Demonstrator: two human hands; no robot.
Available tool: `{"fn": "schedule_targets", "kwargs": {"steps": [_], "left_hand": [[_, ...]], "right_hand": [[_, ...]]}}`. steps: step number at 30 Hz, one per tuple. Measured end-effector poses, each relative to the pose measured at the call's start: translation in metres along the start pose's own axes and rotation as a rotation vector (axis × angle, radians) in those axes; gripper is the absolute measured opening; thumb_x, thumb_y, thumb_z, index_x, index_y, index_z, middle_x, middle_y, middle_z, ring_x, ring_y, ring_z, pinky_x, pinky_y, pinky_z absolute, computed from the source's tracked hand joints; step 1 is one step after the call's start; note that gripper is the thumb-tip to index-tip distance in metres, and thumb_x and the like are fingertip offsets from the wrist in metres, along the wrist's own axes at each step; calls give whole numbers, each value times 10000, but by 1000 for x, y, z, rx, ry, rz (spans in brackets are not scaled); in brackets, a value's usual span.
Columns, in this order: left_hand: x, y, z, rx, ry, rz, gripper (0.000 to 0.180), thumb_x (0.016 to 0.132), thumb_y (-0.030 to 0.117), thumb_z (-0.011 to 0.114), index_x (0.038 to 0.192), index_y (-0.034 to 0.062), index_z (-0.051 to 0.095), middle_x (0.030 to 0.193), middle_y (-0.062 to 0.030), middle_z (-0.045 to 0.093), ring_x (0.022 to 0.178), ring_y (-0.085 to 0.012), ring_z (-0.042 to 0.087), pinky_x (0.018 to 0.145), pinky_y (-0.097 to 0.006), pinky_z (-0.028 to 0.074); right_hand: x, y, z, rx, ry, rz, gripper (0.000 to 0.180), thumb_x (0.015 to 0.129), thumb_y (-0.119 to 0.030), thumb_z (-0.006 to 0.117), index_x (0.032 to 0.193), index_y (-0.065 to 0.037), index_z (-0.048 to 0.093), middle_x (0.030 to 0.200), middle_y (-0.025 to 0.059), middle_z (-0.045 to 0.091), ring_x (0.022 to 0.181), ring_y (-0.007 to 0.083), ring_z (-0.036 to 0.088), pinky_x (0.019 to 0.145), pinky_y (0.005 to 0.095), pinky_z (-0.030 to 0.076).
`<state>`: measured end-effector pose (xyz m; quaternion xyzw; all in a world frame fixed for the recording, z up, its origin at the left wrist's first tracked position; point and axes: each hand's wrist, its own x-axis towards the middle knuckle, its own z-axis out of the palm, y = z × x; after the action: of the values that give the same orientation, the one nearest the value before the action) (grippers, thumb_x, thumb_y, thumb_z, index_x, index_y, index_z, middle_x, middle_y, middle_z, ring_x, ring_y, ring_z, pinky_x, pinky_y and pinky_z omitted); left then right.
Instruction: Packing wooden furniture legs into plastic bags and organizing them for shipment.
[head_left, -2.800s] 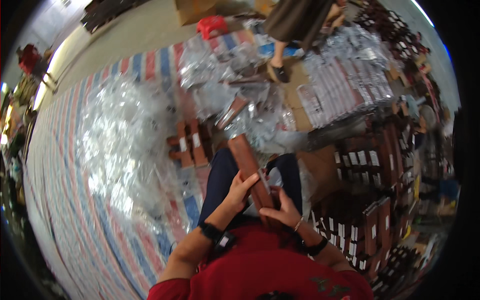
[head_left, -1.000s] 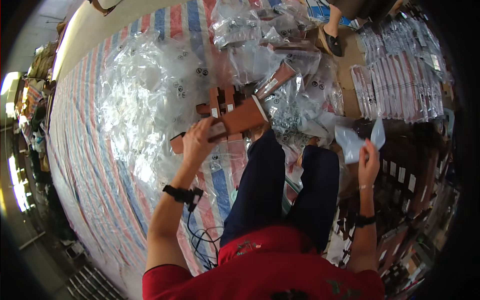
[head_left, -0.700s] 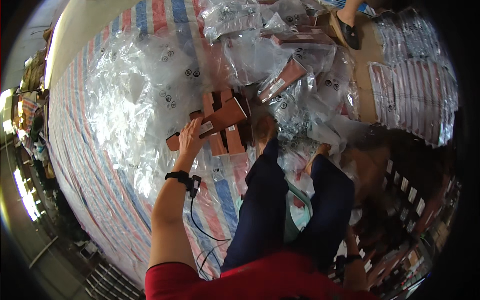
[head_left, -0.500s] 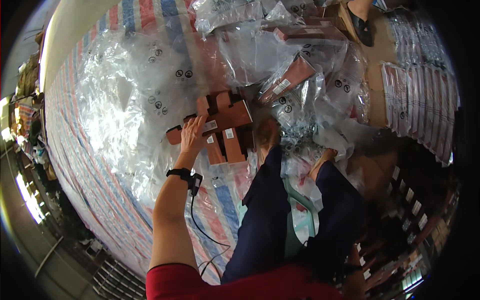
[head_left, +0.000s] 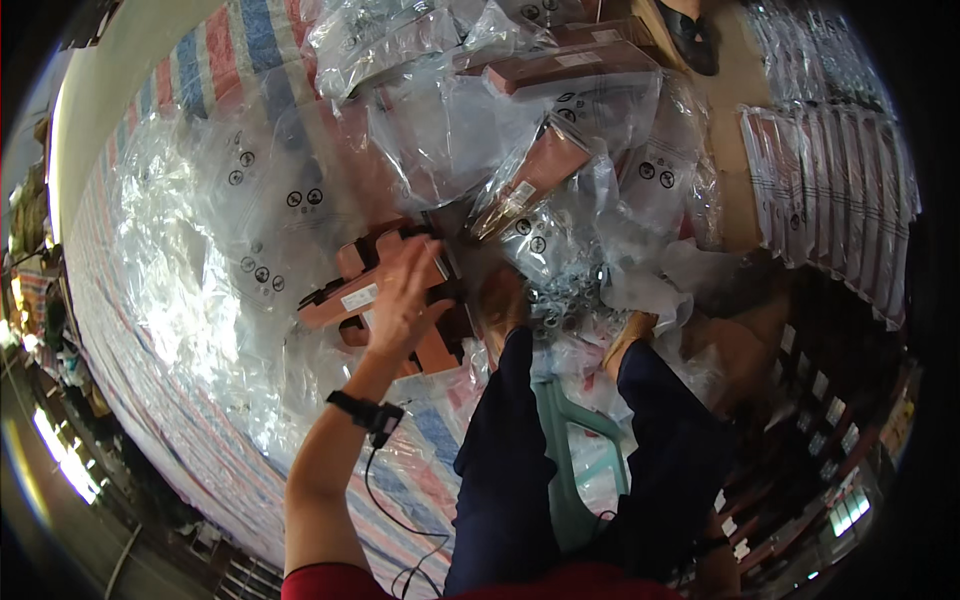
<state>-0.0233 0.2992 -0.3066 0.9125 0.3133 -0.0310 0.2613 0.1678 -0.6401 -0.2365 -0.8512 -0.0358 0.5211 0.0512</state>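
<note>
The person's left hand is hovering over or lightly resting on a long reddish-brown flat-sided piece with a white label, its fingers extended and slightly parted rather than pinching anything. Motion is blurring the hand, so whether the fingertips are touching the piece is hard to tell. That piece is lying slantwise across a small pile of similar reddish-brown pieces, just left of the person's bare feet, on the red, blue and white striped plastic sheet.

The right hand is not showing; only part of the right forearm is appearing low at the right, near a dark mass of brown pieces with white labels, so its state cannot be told.

A glossy heap of clear plastic bags is spreading to the left of the pile, and a reddish-brown piece inside a clear bag is lying beyond the feet.

The step in hand seems to be laying the labelled piece on the pile; the next move calls for lifting the left hand away cleanly, without nudging the crosswise piece off those beneath.
</note>
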Motion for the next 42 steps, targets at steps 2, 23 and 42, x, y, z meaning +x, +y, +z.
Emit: {"fn": "schedule_targets", "kwargs": {"steps": [2, 23, 42], "left_hand": [[36, 25, 25, -160, -18, 71, 944, 631, 175, 808, 1426, 107, 304, 1408, -128, 387, 1261, -328, 413, 1046, -437, 345], [143, 46, 64, -367, -179, -327, 624, 604, 239, 784, 1093, 20, 465, 1010, -182, 604, 967, -354, 603, 823, -415, 484], [-71, 288, -233, -1108, -381, 40, 842, 719, 264, 751, 1385, -35, 329, 1175, -110, 513, 1104, -191, 482, 962, -316, 380]], "right_hand": [[4, -15, 8, 24, 29, -20, 354, 900, -222, 546, 1195, -27, 578, 1118, 149, 629, 1033, 280, 585, 886, 339, 463], [45, -251, 10, 270, 235, -204, 334, 905, -174, 541, 1184, 5, 581, 1069, 100, 648, 974, 186, 597, 855, 302, 467], [-147, -610, -123, 1027, -20, -1217, 529, 868, -127, 654, 1344, -57, 434, 1243, 97, 526, 1034, 170, 568, 821, 277, 483]]}}
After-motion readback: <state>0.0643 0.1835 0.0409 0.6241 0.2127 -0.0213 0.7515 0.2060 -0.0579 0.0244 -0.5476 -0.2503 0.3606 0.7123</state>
